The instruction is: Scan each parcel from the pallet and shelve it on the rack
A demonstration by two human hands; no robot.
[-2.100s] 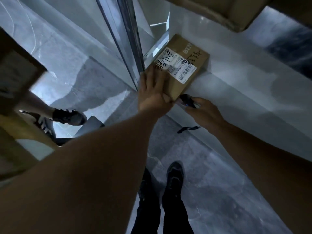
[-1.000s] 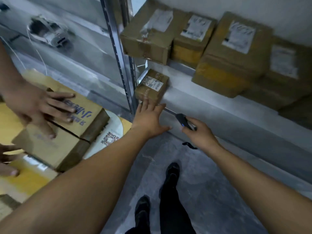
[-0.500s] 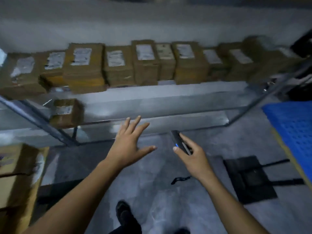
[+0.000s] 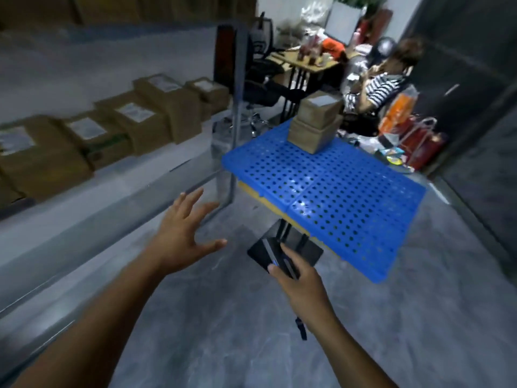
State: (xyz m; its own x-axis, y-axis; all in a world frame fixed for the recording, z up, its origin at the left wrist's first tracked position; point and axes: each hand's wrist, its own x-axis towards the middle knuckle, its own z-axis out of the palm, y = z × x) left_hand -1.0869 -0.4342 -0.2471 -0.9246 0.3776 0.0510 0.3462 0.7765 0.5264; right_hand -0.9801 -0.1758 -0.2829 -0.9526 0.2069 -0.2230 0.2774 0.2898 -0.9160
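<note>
My left hand (image 4: pixel 186 233) hangs over the grey floor with fingers spread, holding nothing. My right hand (image 4: pixel 300 281) grips a dark handheld scanner (image 4: pixel 277 257), its strap dangling below the wrist. Ahead on the right lies a blue perforated pallet (image 4: pixel 330 191) with a stack of two brown parcels (image 4: pixel 316 123) at its far corner. On the left, the metal rack (image 4: pixel 117 189) carries a row of several brown labelled parcels (image 4: pixel 134 119) on its shelf.
A flat black object (image 4: pixel 305 247) lies on the floor beside the pallet. A rack upright (image 4: pixel 235 119) stands between rack and pallet. Beyond the pallet a person in a striped top (image 4: pixel 377 85) sits by a cluttered desk (image 4: pixel 310 60), with bags (image 4: pixel 419 141) on the floor.
My left hand let go of the small parcel on the lower shelf and drew back. My view swung right from the rack to the blue pallet; the scanner stayed in my right hand.
</note>
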